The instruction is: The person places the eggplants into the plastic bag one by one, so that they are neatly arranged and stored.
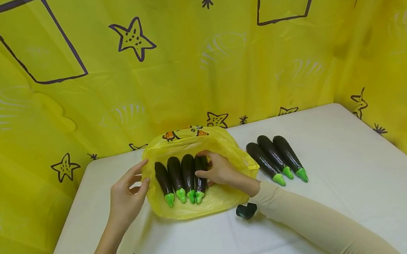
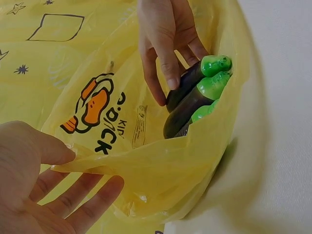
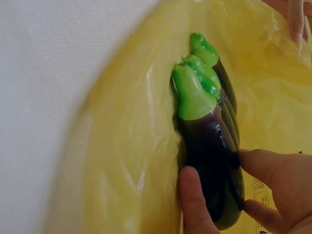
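Note:
A yellow plastic bag (image 1: 215, 203) lies with its mouth spread wide, and several dark eggplants (image 1: 175, 173) with green stems rest side by side inside it. My left hand (image 1: 128, 196) pinches the bag's left edge; in the left wrist view its thumb lies over the film and the fingers are behind. My right hand (image 1: 218, 169) reaches into the bag and grips the rightmost eggplant (image 1: 200, 163), thumb on one side and fingers on the other. In the right wrist view this eggplant (image 3: 200, 139) partly hides the others.
Three more eggplants (image 1: 275, 157) lie together on the white table (image 1: 343, 202), right of the bag. A yellow curtain (image 1: 180, 81) with drawn starfish surrounds the table's back and sides. Printed lettering and a duck picture (image 2: 95, 107) show on the bag.

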A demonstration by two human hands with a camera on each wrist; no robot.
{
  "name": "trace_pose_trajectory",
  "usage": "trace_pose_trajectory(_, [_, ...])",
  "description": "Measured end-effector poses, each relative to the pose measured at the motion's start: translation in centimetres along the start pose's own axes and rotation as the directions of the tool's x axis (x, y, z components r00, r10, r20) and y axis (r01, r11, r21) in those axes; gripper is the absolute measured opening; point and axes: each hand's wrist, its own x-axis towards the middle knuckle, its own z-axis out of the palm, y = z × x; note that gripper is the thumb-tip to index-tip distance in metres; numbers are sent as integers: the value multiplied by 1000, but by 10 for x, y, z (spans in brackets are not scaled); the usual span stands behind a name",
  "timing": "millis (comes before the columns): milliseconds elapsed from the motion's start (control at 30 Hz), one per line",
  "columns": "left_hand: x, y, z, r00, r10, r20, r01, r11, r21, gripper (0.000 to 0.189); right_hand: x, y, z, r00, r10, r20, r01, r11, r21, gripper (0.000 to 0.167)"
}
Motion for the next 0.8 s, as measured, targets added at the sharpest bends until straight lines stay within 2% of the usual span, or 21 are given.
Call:
trace_pose_trajectory(433, [-2,2,0,1000,3,-1,-3,1000,-16,50,-4,-4,-6,1000,-14,23,15,999,-39,65])
trace_pose_trajectory(567, [-2,2,-1,1000,0,-1,0,1000,-15,50,-7,-9,-8,999,-42,28,46,989,-142,66])
trace_pose_trajectory(700, [-2,2,-1,1000,3,-2,-3,1000,-13,51,-12,-13,-10,995,-99,28,103,954,-280,69])
trace_pose_trajectory(800, [-3,2,-1,1000,2,-4,-2,1000,-11,51,-15,-15,-12,990,-136,35,140,930,-339,70])
